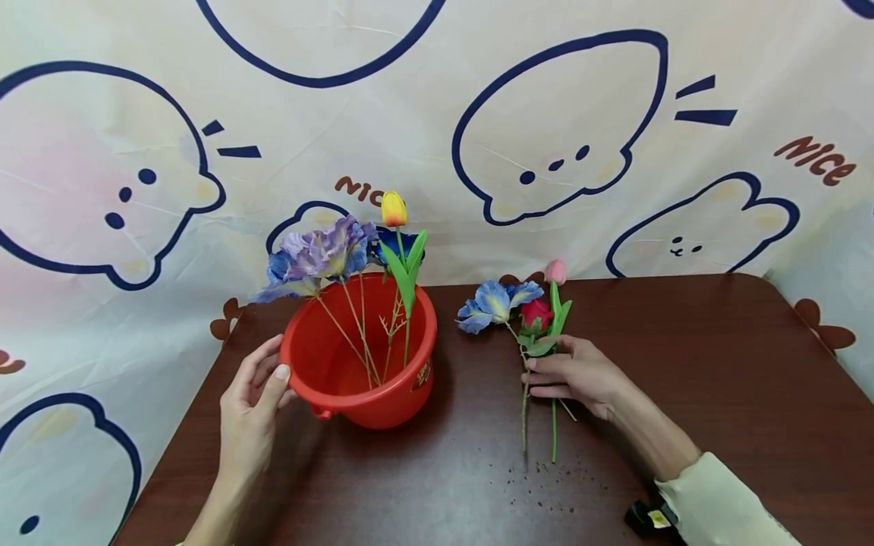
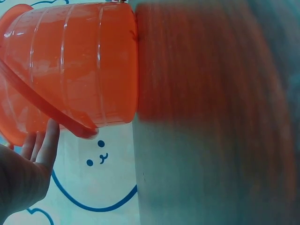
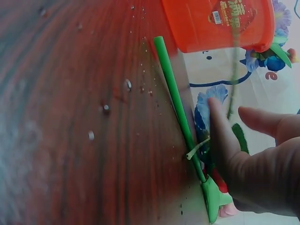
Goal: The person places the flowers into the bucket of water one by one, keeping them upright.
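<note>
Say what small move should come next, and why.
Probably close the right hand on the stem of the blue flower: in the right wrist view it seems to run between parted fingers, while the left hand holds the red bucket, where a yellow tulip and purple flowers already stand.

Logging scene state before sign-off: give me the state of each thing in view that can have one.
bucket: upright on table
handle: lowered along bucket's side
yellow tulip: in bucket, petals closed
purple flower: in bucket, petals spread
dark blue flower: in bucket
loose blue flower: outside bucket, petals spread
pink tulip: outside bucket, petals closed
red rose: outside bucket
specks: scattered on table
left grip: touching bucket
right grip: at loose stems, fingers parted
</note>
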Available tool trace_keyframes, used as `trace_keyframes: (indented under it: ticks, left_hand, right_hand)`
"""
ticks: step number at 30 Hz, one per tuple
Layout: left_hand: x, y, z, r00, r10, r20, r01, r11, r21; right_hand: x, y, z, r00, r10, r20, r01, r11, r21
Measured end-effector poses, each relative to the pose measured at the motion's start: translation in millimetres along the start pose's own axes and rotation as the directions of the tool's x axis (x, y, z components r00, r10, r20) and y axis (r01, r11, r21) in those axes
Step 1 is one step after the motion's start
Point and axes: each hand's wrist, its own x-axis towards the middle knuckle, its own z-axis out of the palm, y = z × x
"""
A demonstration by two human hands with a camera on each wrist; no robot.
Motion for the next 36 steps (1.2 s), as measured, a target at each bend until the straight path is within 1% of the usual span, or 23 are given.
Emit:
trace_keyframes:
  ticks: [6, 12, 20, 24, 31, 36]
  left_hand:
    - [0.0, 0.0, 0.0, 1.0, -0.004, -0.001, 0.004, 1.0, 0.015]
    - [-0.6, -0.9, -0.1, 1.0, -0.014, 0.0, 0.014, 0.999, 0.034]
    - [-1.2, 1.1, -0.1, 0.999, -0.039, -0.013, 0.04, 0.996, 0.075]
    - [-1.8, 1.0, 0.0, 0.999, -0.035, -0.012, 0.036, 0.997, 0.072]
    - [-2.7, 0.8, 0.1, 1.0, -0.02, -0.008, 0.02, 0.998, 0.062]
    - [-2.0, 0.8, -0.2, 0.999, -0.03, -0.012, 0.031, 0.997, 0.075]
  right_hand:
    - [-3.1, -2, -1, 0.999, -0.041, -0.029, 0.041, 0.999, 0.005]
    - [-7.1, -7, -2, 0.995, -0.074, -0.071, 0.076, 0.997, 0.033]
    - [-10.4, -11, -3, 0.991, -0.107, -0.079, 0.11, 0.994, 0.028]
    - [-11.6, -11, -3, 0.989, -0.127, -0.081, 0.129, 0.991, 0.023]
    - [-12.2, -12, -2, 0.977, -0.176, -0.117, 0.179, 0.984, 0.018]
    - [-13.6, -13, -2, 0.973, -0.194, -0.127, 0.196, 0.98, 0.009]
